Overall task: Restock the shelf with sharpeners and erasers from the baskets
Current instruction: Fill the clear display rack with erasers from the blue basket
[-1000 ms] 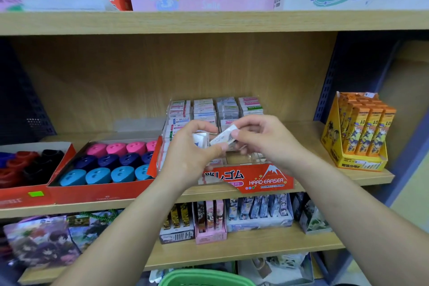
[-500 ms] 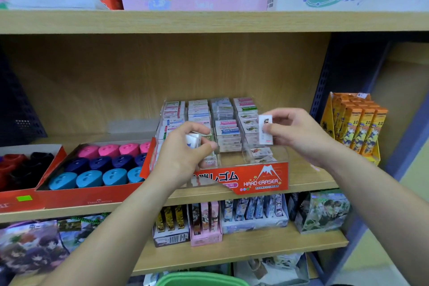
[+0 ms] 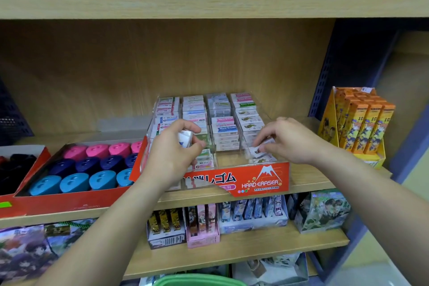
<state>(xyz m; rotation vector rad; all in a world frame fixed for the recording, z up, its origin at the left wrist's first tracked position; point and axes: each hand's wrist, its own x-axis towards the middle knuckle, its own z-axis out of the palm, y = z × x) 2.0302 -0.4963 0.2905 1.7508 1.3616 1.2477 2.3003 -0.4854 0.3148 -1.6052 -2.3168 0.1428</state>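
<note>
Clear plastic walls and a red front card marked HARD ERASER made up the display box (image 3: pixel 260 183), which sat on the wooden shelf (image 3: pixel 306 180). Its rear compartments were stacked with boxed erasers (image 3: pixel 222 127). The right hand (image 3: pixel 290 139) was down in the front right compartment, thumb and fingers pinching a small white eraser (image 3: pixel 261 149) just above a few others lying at the bottom of that compartment. The left hand (image 3: pixel 171 155) hovered over the front left part of the box, fingers curled round a small bundle of white erasers (image 3: pixel 185 138); how many it held could not be told. Just beside the box on the left, a red tray (image 3: pixel 58 204) held rows of pink, dark blue and light blue sharpeners (image 3: pixel 76 165). To the right, apart from the box, an orange carton (image 3: pixel 362 123) of upright packs stood on the same shelf. A green basket rim (image 3: pixel 197 280) showed at the bottom edge.
</note>
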